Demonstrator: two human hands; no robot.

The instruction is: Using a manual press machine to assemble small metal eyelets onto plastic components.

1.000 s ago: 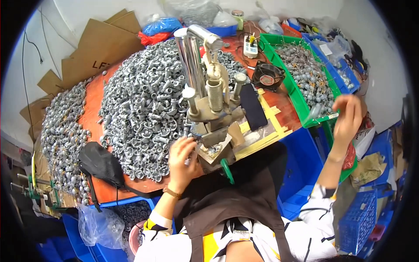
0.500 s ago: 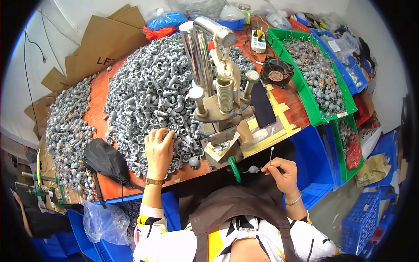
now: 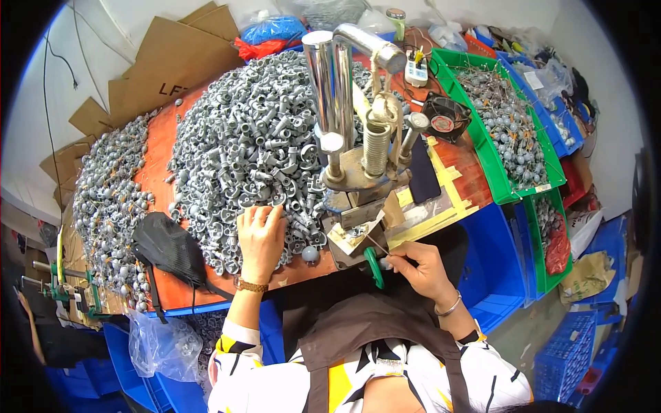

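Left hand (image 3: pixel 260 237) lies palm-down on the near edge of the big heap of grey metal fittings (image 3: pixel 255 151), fingers curled into the pile. Grip looks half closed, raking at loose pieces; can't tell if one is actually pinched.

Right hand (image 3: pixel 420 265) has a closed pinch grip on a thin pin-like part (image 3: pixel 377 245), tip angled up-left into the small fixture (image 3: pixel 354 230) at the base of the bench press (image 3: pixel 358 124). Holding it by the tail end keeps the fingers out from under the ram. A green lever (image 3: pixel 374 265) hangs off the near edge just beside that hand.

Layout reads as one-station flow: press sits centre on the orange counter (image 3: pixel 162 151), raw fittings heaped left within the left hand's reach, a second spread of round-headed grey parts (image 3: pixel 103 206) further left. The green bin (image 3: pixel 506 131) of wired parts is on the right, near the right hand's side. Blue bins (image 3: pixel 496 261) sit below the near-right edge.

A black pouch (image 3: pixel 169 244) lies near-left, a small fan (image 3: pixel 444 124) and a dark pad (image 3: pixel 421 177) sit right of the press, out of the working zone. Cardboard (image 3: pixel 165 62) backs the heap at the far side, likely stopping parts from rolling off.
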